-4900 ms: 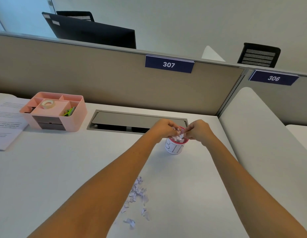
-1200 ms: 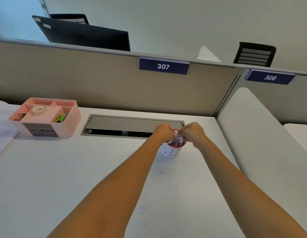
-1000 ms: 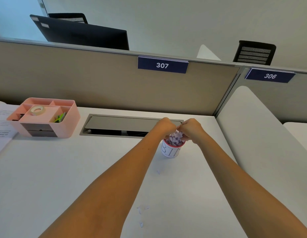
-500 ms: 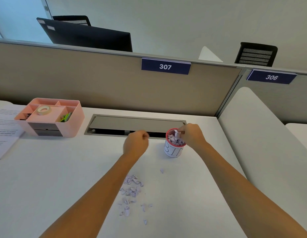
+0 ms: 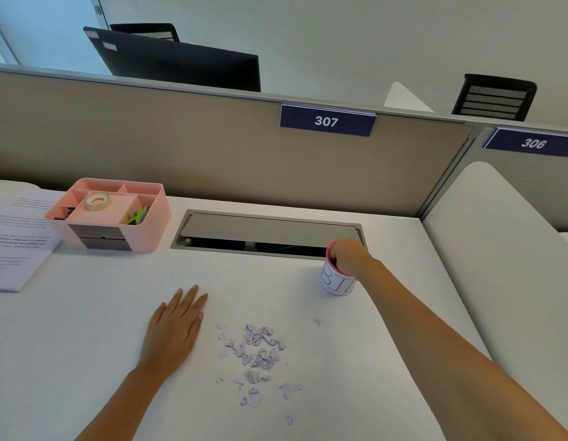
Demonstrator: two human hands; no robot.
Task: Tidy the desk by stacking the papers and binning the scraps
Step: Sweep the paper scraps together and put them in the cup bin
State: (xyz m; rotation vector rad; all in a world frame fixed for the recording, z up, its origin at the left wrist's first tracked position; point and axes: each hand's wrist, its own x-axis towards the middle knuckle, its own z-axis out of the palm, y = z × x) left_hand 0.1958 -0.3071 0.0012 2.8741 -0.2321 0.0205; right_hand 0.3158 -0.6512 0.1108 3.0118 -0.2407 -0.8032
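Observation:
A small white bin cup [image 5: 336,283] with a red rim stands on the white desk [image 5: 85,345] near the cable hatch. My right hand [image 5: 349,257] sits over its mouth with fingers pushed inside, hiding the contents. A pile of torn paper scraps [image 5: 255,354] lies in front of me, with stray bits around it. Just left of the scraps, my left hand [image 5: 176,329] lies flat on the desk, fingers apart and holding nothing. Printed papers [image 5: 15,240] lie at the far left edge.
A pink desk organiser [image 5: 110,214] holding a tape roll and small items stands beside the papers. A grey cable hatch [image 5: 266,232] is sunk into the desk at the back. A beige partition [image 5: 212,154] closes the far side, and a white divider [image 5: 499,249] the right.
My left hand left the bin cup, moved back left and now lies flat on the desk beside the scraps. My right hand has pressed down into the cup.

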